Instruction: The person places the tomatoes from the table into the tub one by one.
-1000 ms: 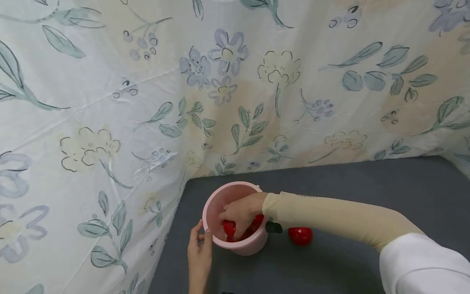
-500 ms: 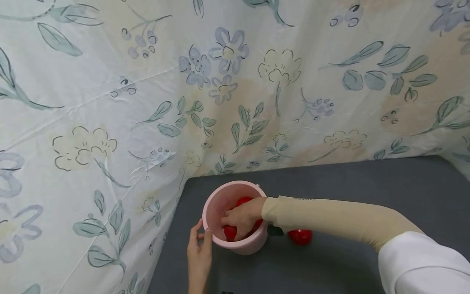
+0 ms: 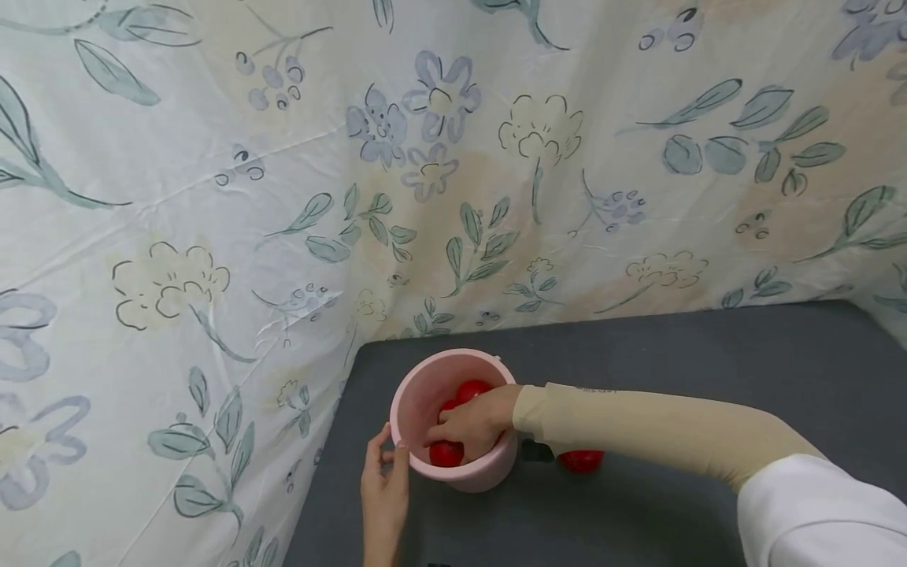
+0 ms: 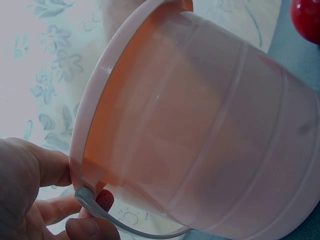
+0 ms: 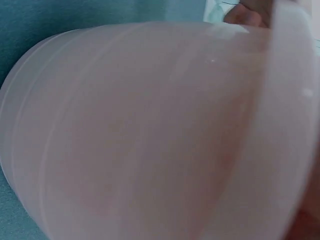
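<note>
A pink bucket [image 3: 411, 402] stands tilted toward me on the dark table. My left hand [image 3: 385, 488] holds its rim at the left side. In the left wrist view, the fingers and thumb of the left hand [image 4: 35, 195] pinch around the rim where the grey handle [image 4: 145, 232] joins. My right hand [image 3: 471, 425] is down inside the bucket, its fingers over a glossy round red fruit, apple-like [image 3: 446, 454]. More red fruits [image 3: 473, 390] lie beside that hand. Its thumb and grip are hidden. The right wrist view shows mostly the bucket wall [image 5: 140, 130].
Another red fruit [image 3: 583, 461] lies on the table right of the bucket, partly behind the right forearm sleeve [image 3: 638, 421]. A floral cloth [image 3: 538, 260] hangs behind and along the left edge of the dark table [image 3: 708, 346].
My right hand has sunk lower in the bucket and shifted slightly right. The red fruit by its fingers sits lower, and more red fruits show behind. The left hand has stayed on the rim.
</note>
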